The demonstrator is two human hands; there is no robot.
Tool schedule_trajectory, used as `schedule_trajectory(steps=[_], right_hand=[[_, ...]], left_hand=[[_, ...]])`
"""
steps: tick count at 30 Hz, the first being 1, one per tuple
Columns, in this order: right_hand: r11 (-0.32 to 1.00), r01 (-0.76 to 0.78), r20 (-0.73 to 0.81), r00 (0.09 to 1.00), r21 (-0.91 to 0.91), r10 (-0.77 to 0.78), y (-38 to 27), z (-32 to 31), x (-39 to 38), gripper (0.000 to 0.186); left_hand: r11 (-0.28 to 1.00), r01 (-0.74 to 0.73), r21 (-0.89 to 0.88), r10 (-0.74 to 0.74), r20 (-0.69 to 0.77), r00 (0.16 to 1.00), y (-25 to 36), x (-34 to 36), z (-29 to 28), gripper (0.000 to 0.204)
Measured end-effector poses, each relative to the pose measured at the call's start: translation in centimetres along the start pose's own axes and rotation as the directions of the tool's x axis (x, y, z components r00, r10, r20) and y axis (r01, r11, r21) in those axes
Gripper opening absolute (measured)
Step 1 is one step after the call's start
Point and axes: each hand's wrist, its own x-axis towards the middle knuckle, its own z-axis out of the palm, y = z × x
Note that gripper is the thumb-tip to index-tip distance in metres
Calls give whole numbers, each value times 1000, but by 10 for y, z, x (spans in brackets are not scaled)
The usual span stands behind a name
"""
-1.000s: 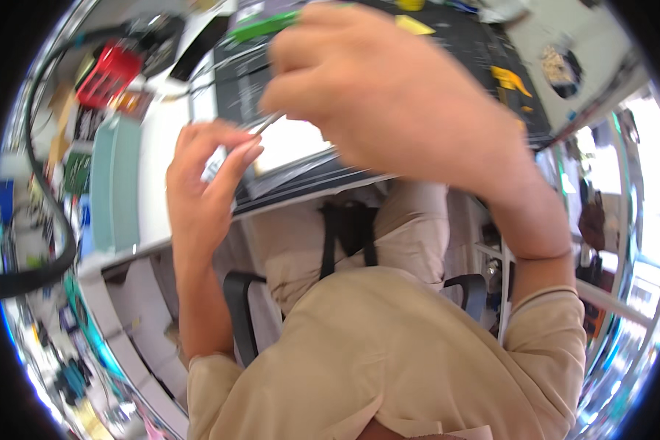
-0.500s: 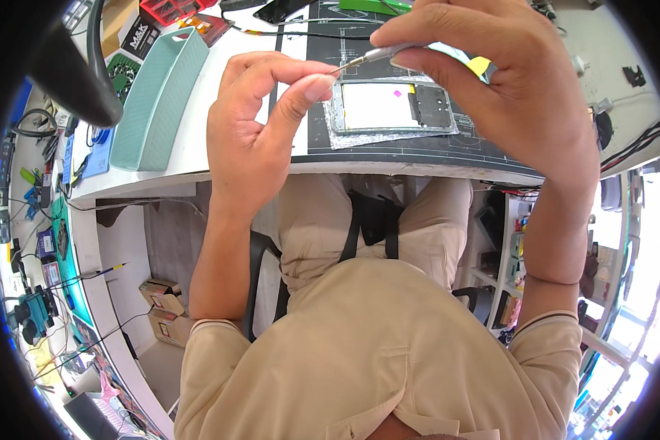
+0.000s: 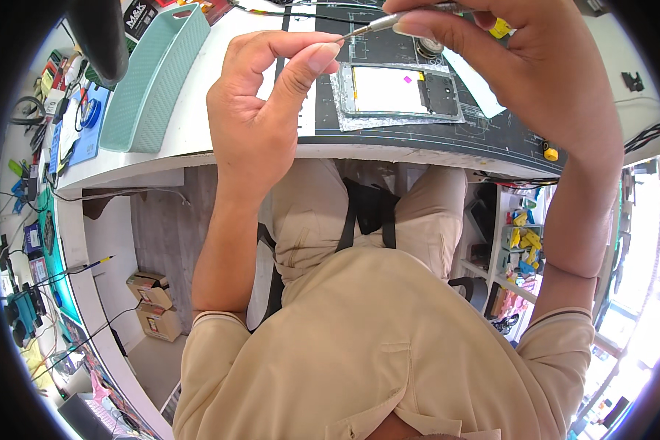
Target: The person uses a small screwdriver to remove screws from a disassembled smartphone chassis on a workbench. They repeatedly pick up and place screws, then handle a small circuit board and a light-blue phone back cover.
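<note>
My left hand [image 3: 260, 99] is raised over the front of the desk, its thumb and index finger pinched together. A slim grey screwdriver [image 3: 383, 23] is held in my right hand [image 3: 524, 77], between thumb and fingers. Its thin tip meets the pinched fingertips of my left hand; whatever tiny thing may be between them is hidden. Below and beyond lies an opened phone [image 3: 438, 95], with a white area bearing a small pink mark and a black section at its right. It rests on crumpled clear wrap [image 3: 350, 123].
A dark work mat [image 3: 506, 150] with white lines covers the desk's right part. A teal basket [image 3: 154, 92] stands at left. A round metal container [image 3: 428, 48], a white strip [image 3: 478, 88] and a small yellow item [image 3: 550, 152] lie near my right hand. Cables run along the back.
The view has shifted, so the desk sits higher in the picture. My joined hands are slightly farther beyond the phone. The round container and yellow item now show near my right hand.
</note>
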Motion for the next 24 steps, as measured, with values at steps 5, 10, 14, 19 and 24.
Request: schedule_trajectory(steps=[5, 10, 14, 19, 24], right_hand=[[990, 118, -14, 993, -72, -119, 8, 1, 4, 9], [990, 141, -2, 990, 14, -141, 16, 3, 4, 11], [990, 141, -5, 990, -20, -141, 6, -1, 5, 9], [976, 130, 118, 987, -173, -110, 1, -4, 7, 4], [998, -57, 161, 985, -39, 63, -11, -17, 7, 11]], left_hand=[[999, 9, -37, -9, 1, 1000, 0, 0, -1, 18], [993, 55, -107, -60, -44, 997, 0, -2, -1, 17], [999, 0, -42, -1, -18, 1000, 1, 0, 0, 16], [1000, -12, 14, 12, -6, 1000, 3, -1, 1, 15], [997, 16, -75, -16, 12, 1000, 3, 2, 6, 17]])
